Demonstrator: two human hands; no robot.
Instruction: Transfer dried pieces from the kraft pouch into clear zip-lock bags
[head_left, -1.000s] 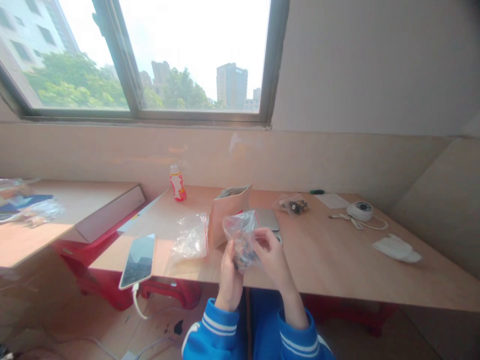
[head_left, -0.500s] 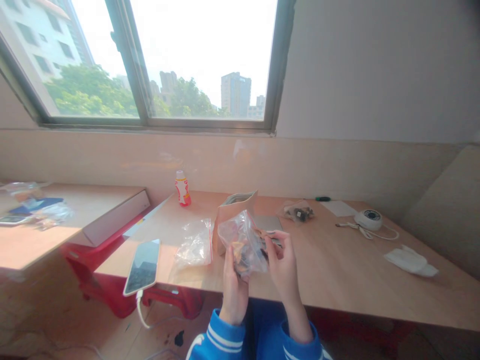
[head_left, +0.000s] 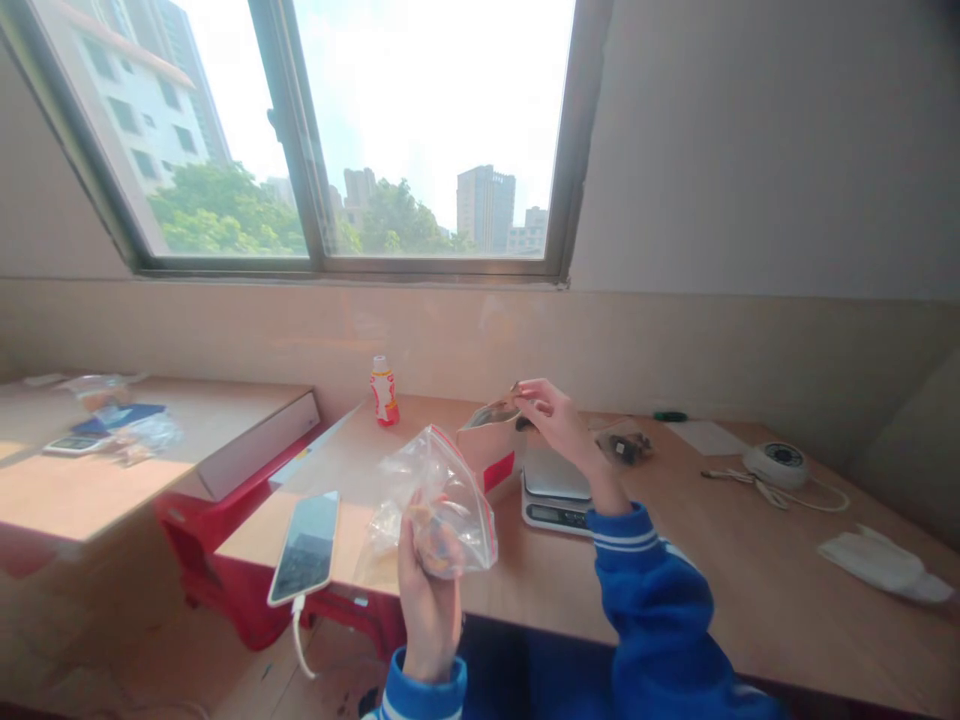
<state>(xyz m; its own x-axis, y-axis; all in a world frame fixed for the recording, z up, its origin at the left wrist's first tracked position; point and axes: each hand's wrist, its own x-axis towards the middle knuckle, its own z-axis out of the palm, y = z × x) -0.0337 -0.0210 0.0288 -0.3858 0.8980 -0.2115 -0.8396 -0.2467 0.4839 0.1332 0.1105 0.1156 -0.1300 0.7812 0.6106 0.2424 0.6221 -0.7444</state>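
Observation:
My left hand (head_left: 426,590) is closed around the bottom of a clear zip bag (head_left: 439,500) with a red seal and dark brownish pieces inside, held up over the near table edge. My right hand (head_left: 551,415) reaches forward to the open mouth of a brown paper pouch (head_left: 489,450) standing on the wooden table (head_left: 675,560). Its fingers pinch a small dark piece right at the pouch opening. A white digital scale (head_left: 555,490) sits just right of the pouch, under my right wrist.
A phone (head_left: 306,546) on a white cable lies at the left table edge. A small red-and-white bottle (head_left: 383,392) stands by the wall. Another filled clear bag (head_left: 626,445), a round white device (head_left: 780,462) with cables, white paper and a white cloth (head_left: 881,565) lie to the right.
My right hand left the zip bag and moved forward to the paper pouch's mouth. My left hand stayed low with the bag. The view shifted, and the scale now shows.

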